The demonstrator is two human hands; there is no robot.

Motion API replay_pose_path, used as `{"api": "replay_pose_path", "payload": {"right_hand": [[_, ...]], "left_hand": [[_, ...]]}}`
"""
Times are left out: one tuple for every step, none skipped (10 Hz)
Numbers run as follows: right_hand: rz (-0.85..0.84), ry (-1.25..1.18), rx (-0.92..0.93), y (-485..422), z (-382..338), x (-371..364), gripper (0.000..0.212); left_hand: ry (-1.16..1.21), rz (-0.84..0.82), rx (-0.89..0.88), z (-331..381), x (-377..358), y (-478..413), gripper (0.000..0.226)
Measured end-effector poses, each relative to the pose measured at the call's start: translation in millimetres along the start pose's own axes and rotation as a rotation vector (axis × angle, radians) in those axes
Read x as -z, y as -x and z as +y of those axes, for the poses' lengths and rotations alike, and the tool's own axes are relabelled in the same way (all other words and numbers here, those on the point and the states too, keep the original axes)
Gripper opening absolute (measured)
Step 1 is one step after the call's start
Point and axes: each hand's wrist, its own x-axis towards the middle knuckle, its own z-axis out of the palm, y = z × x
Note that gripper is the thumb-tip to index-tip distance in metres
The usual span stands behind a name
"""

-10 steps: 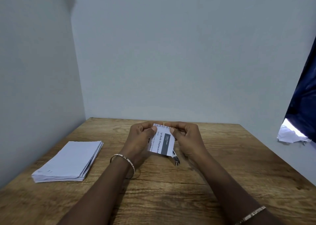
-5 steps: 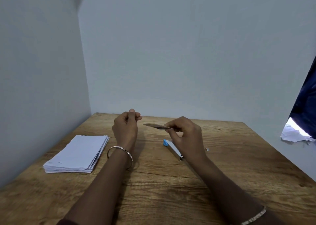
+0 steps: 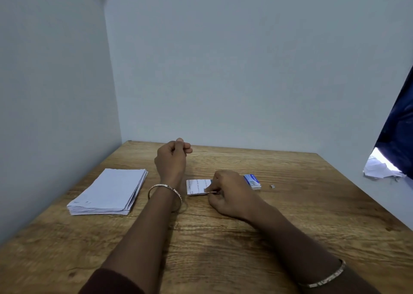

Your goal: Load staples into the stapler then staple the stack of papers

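A stack of white papers (image 3: 109, 191) lies on the left of the wooden table (image 3: 223, 249). My right hand (image 3: 230, 195) rests on the table. Its fingertips pinch the right edge of a small printed card (image 3: 197, 187) that lies flat there, and a thin pale strip shows at the fingertips. A small blue and white box (image 3: 252, 181) sits just right of that hand. No stapler shows. My left hand (image 3: 172, 157) hovers above the table behind the card, fingers curled shut with thumb against forefinger. I cannot tell whether it holds anything.
A tiny metal bit (image 3: 272, 186) lies right of the box. Grey walls close off the table's left and far sides. Crumpled white paper (image 3: 380, 171) and dark blue cloth (image 3: 400, 137) are beyond the right edge.
My hands came apart. My right hand brought the card down onto the table, covering the blue and white stapler seen half a second ago. My left hand lifted away, shut.
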Motion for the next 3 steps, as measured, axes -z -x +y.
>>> {"api": "replay_pose_path", "payload": {"right_hand": [[0.023,-0.011,-0.015,3,-4,-3,0.034],[0.003,-0.018,-0.003,6,-6,0,0.039],[0.133,-0.15,-0.116,14,-5,7,0.042]], "left_hand": [[-0.024,-0.048,-0.021,-2,-1,3,0.034],[-0.04,-0.097,-0.069,-5,-2,9,0.035],[-0.181,-0.117,-0.162,-10,0,23,0.035]]}}
